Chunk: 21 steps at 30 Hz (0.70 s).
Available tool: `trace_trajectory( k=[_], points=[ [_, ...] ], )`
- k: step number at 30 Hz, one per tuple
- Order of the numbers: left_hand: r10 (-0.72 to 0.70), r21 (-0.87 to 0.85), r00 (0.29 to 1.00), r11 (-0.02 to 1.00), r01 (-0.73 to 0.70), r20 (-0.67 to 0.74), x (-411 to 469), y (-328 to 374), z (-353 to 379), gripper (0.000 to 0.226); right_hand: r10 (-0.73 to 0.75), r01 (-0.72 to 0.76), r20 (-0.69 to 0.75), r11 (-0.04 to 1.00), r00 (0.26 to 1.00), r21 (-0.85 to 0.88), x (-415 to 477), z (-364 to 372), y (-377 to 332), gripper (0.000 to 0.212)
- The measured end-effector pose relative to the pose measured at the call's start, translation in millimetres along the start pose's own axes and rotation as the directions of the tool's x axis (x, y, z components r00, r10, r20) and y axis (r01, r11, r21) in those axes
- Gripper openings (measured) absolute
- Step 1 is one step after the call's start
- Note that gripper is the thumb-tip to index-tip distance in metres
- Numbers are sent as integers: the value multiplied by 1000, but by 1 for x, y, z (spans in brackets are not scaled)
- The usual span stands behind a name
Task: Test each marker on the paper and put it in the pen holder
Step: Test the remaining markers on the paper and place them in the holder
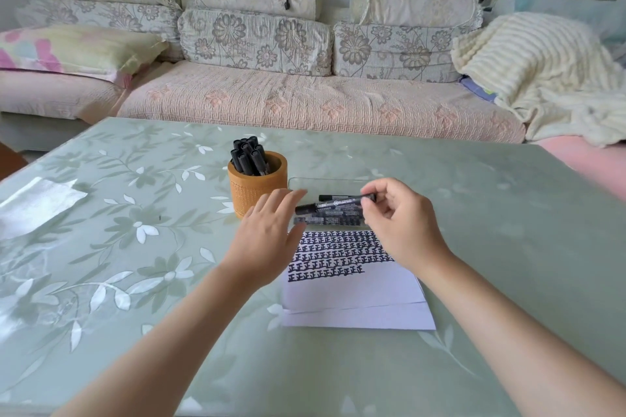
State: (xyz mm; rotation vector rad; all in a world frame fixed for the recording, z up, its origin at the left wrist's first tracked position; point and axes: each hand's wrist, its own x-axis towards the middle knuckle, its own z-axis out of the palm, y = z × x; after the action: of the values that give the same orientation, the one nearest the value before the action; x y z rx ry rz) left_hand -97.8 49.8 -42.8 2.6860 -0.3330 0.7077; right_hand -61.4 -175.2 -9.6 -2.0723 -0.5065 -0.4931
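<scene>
A black marker (335, 203) is pinched level in the grip of the right hand (403, 223) — its cap (305, 209) is best pulled straight off by the left hand (271, 234), open and empty.

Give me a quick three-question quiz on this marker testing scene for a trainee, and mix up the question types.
1. Short answer: are the fingers of the left hand straight or curled?
2. Multiple choice: what pinches the raised marker? A: left hand. B: right hand. C: neither hand.
3. True or false: the pen holder holds no markers.

Key: 1 straight; 2 B; 3 false, several black markers stand in it.
</scene>
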Motion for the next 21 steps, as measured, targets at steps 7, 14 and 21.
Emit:
trace_trajectory(
  k=[7,14,21],
  points=[
    [33,31,999,999,-33,28,-1,7,2,18,272,-303,147,916,951,264,-6,1,12,18],
    [87,2,993,996,-87,78,0,12,7,19,-53,183,343,915,938,-360,-8,-1,19,22],
    [202,71,977,976,-206,64,0,23,12,28,46,187,592,926,805,-327,-11,11,20,26]
  ],
)
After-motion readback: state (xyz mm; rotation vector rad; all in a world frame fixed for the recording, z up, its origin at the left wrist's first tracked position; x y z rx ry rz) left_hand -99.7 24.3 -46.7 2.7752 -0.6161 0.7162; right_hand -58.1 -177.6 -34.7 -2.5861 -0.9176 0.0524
